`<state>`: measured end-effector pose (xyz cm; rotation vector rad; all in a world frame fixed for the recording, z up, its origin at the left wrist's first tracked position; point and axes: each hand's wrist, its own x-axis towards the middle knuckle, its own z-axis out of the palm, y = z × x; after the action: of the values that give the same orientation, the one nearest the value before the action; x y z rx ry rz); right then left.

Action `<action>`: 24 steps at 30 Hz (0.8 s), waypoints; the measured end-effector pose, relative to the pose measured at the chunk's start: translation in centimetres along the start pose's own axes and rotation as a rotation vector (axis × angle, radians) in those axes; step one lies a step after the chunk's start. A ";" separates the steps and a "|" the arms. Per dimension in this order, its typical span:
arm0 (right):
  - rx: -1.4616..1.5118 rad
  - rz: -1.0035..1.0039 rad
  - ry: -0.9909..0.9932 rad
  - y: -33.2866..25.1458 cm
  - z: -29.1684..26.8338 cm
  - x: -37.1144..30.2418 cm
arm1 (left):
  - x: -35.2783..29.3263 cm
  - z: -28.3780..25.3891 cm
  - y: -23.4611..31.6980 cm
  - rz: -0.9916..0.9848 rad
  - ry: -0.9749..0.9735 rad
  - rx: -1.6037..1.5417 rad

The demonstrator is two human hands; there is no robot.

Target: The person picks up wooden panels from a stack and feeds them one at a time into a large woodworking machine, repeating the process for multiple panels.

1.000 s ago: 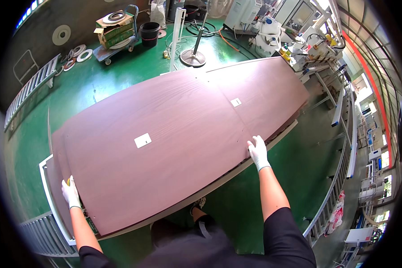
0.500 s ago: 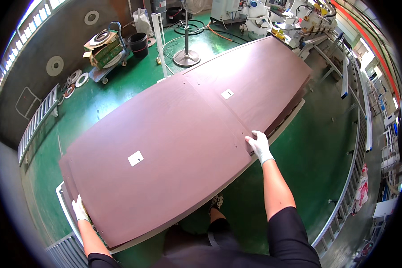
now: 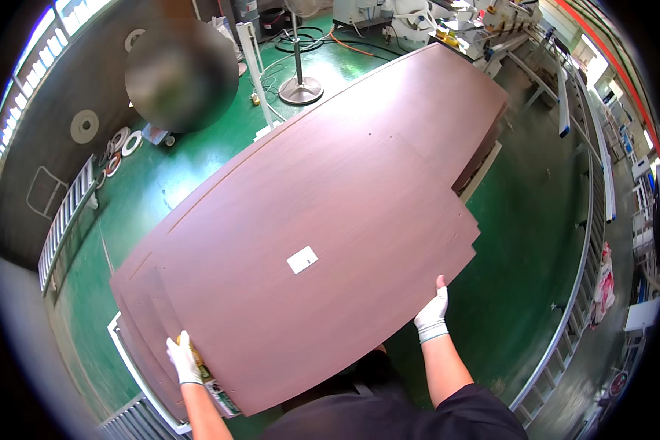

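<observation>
A wide brown board [image 3: 345, 308] with a white label [image 3: 302, 259] lies shifted toward me, over a stack of similar brown boards [image 3: 447, 95]. My left hand [image 3: 183, 357], in a white glove, grips its left edge. Beside that hand, along the same edge, shows a narrow yellow and green strip [image 3: 216, 389] that I cannot make out. My right hand [image 3: 433, 313], also gloved, holds the near edge at the right, thumb up and fingers hidden beneath. The board's near edge overhangs close to my body.
A white frame [image 3: 114, 330] sticks out beside the stack at the left. A stand with a round base [image 3: 301, 90] and cables are on the green floor behind. A roller conveyor [image 3: 70, 220] stands far left, and a long metal rack [image 3: 565, 330] curves along the right.
The top board has slid toward me and to the right, away from the stack. Both hands have moved with it, and the second white label further back is now covered.
</observation>
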<state>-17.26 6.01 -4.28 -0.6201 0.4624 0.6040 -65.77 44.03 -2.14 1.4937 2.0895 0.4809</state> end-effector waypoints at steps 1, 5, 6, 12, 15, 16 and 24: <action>0.011 0.012 0.011 0.5 0.4 -0.2 | -0.9 0.7 0.5 -0.003 -0.027 0.008; -0.011 -0.003 0.071 -0.2 1.2 -0.1 | -6.2 4.3 5.6 0.063 -0.207 -0.015; -0.034 -0.017 0.089 -0.7 1.0 0.3 | -7.6 5.3 6.8 0.106 -0.246 -0.024; -0.208 -0.034 0.096 -1.3 1.0 -0.9 | -18.4 12.3 18.1 0.415 -0.418 0.145; -0.180 -0.139 0.077 -3.6 2.7 1.9 | -22.6 17.9 21.5 0.465 -0.421 0.242; -0.165 -0.157 0.074 -5.3 3.2 3.8 | -24.2 19.8 22.8 0.466 -0.409 0.272; -0.319 -0.409 0.096 -19.0 5.3 20.7 | -31.5 34.1 35.4 0.631 -0.318 -0.034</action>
<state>11.26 4.90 -4.58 -1.0210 0.3167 0.2580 -10.49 25.36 -2.99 2.0489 1.3409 0.4587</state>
